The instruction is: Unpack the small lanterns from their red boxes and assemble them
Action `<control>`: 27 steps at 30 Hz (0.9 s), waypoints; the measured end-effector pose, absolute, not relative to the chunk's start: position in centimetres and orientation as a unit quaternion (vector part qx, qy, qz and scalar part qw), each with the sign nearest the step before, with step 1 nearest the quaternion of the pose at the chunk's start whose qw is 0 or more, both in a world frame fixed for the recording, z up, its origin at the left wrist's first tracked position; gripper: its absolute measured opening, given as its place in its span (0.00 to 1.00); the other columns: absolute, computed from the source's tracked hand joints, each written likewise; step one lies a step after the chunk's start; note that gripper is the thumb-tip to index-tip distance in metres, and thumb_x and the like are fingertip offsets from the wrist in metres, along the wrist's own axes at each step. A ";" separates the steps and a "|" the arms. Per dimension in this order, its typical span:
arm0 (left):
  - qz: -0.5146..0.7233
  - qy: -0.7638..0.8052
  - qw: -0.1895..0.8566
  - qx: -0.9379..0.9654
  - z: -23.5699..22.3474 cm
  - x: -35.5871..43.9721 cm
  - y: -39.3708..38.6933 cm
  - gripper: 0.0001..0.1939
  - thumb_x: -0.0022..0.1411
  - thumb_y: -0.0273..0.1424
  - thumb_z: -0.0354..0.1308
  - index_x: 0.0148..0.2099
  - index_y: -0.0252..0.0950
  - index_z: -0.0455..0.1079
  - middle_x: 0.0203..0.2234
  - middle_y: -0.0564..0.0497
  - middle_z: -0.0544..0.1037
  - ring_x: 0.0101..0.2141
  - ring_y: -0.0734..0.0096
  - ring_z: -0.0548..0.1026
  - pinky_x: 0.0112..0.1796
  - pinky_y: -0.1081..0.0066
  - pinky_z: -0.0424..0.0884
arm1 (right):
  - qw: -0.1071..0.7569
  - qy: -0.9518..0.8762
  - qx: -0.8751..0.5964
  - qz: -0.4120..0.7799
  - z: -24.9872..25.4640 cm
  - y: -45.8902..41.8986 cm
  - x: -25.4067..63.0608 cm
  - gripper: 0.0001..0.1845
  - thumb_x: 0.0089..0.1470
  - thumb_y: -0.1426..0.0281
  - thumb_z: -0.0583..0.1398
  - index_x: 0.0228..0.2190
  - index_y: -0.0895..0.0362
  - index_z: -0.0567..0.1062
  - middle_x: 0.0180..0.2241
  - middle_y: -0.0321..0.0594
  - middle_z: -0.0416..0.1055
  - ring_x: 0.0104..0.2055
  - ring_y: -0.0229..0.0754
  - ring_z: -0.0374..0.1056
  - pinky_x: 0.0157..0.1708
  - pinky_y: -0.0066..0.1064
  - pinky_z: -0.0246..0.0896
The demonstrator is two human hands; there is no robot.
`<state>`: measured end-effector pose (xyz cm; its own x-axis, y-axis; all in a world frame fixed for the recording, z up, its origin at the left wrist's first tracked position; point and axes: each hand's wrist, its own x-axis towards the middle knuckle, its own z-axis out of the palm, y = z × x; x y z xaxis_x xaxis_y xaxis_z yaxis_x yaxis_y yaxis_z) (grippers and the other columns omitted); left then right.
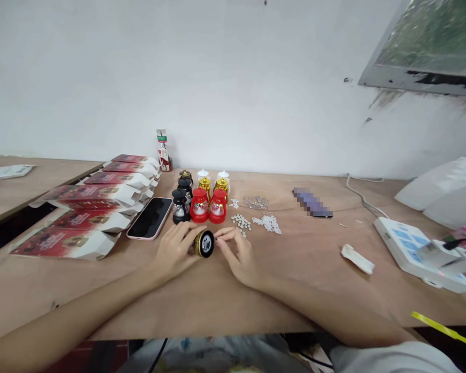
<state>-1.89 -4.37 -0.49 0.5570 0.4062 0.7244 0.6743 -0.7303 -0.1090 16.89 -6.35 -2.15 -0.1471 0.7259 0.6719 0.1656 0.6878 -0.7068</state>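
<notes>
My left hand (175,247) is closed round a small gold-and-black lantern (206,244), tipped on its side. Its round black underside faces the camera and shows an opening with pale and dark parts inside. Just right of that underside, the thumb and fingertips of my right hand (238,255) are pinched together; whatever tiny dark thing is between them is too small to name. Behind my hands, small lanterns stand upright in a group: red lanterns (208,206) in front, a black lantern (181,207) at the left, gold lanterns (221,186) and white lanterns (202,176) farther back.
Right of the lanterns lie small round pieces (241,223), white plastic pieces (270,224) and a pile of metal bits (256,202). Red printed boxes (93,220) and a phone (150,218) are at left. A purple object (312,203) and a power strip (419,254) lie at right.
</notes>
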 end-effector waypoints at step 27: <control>-0.258 -0.243 0.453 -0.818 1.6 -2.2 -3.7 0.15 0.63 0.20 0.48 0.48 0.41 0.68 0.36 0.51 0.80 0.39 0.70 0.76 0.41 0.65 0.58 | 0.635 -0.327 -0.403 0.572 -2.9 -1.4 19.4 0.05 0.44 0.72 0.58 0.21 0.57 0.73 0.24 0.41 0.73 0.29 0.40 0.71 0.41 0.38 0.71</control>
<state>-2.23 -3.72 1.59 0.7492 0.1638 0.6418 0.6311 -0.4708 -0.6165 19.39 -1.37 -2.87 0.1308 0.9904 -0.0449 -0.4633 0.0210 -0.8859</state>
